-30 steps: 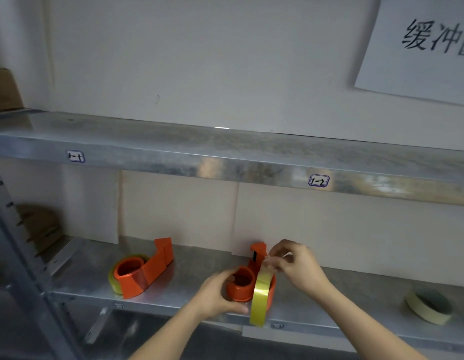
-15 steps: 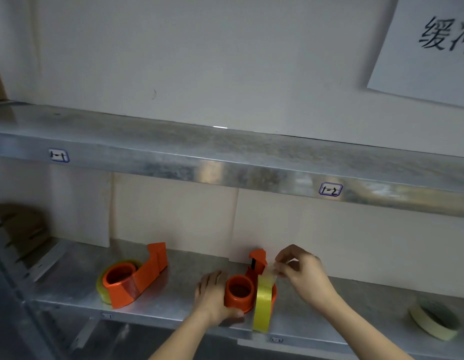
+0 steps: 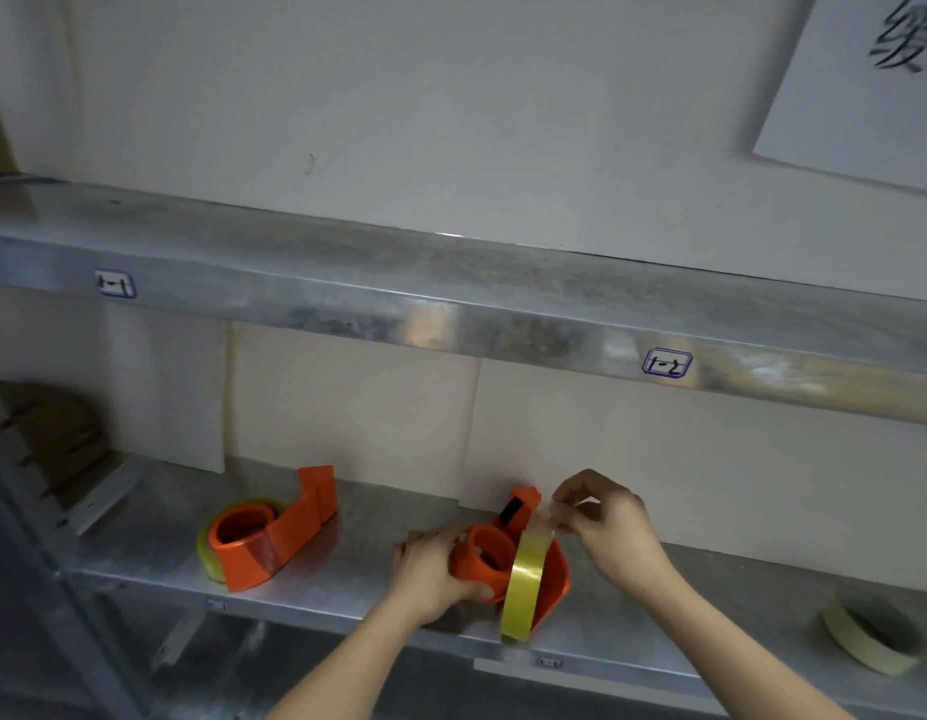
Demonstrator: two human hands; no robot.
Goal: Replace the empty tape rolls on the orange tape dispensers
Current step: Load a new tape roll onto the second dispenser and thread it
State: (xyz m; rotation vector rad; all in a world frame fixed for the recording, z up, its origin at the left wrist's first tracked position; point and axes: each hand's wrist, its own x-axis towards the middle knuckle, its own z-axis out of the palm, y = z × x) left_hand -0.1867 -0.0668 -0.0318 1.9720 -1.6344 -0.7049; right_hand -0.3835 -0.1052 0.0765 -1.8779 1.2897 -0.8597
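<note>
Orange tape dispenser (image 3: 482, 556) sat in the curled grip of the left hand (image 3: 425, 569). The right hand (image 3: 607, 522) pinched the loose end of the yellow tape roll (image 3: 524, 589).

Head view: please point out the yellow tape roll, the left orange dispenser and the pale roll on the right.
yellow tape roll (image 3: 524, 584), head view, on its outer band.
left orange dispenser (image 3: 295, 532), head view, on its side wall.
pale roll (image 3: 856, 654), head view, on its outer side.
</note>
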